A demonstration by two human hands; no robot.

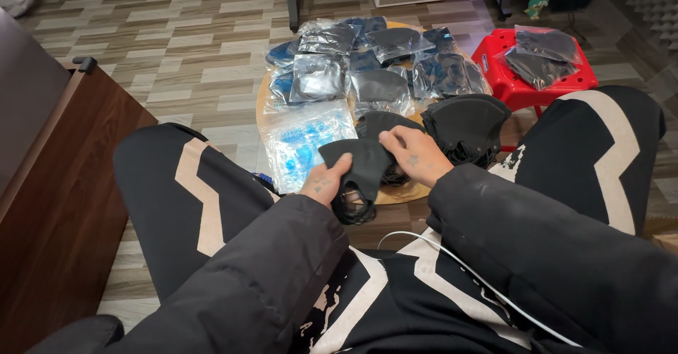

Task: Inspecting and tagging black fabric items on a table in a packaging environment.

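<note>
Round wooden table (263, 117) — bagged masks (332, 79), loose black masks (466, 124) atop.

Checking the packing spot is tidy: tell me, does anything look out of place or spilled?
Nothing spilled. The bagged masks lie heaped unevenly on the round board, and two more bags sit apart on the red stool.

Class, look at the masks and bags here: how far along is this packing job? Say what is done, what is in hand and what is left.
Done: many filled clear bags lie on the round table, more on the red stool. In hand: the left hand and right hand both grip one black mask. Left: a loose stack of masks and what look like empty bags, probably.
</note>
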